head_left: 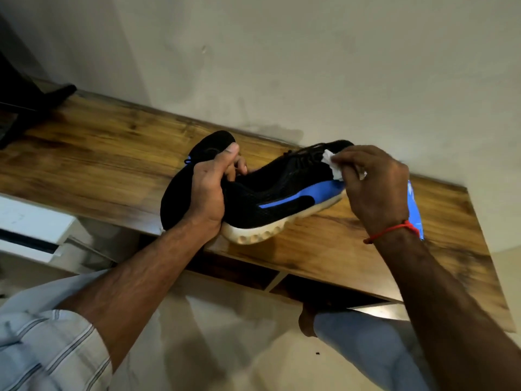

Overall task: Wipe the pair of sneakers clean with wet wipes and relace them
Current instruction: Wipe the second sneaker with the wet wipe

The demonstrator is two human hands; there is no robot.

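At the centre of the frame my left hand (210,190) grips the heel of the black knit sneaker with a blue side stripe and cream sole (282,198), which rests on the wooden tabletop (98,153). My right hand (372,187) pinches a crumpled white wet wipe (332,163) against the toe. I'd brace the heel firmly and rub in short strokes.
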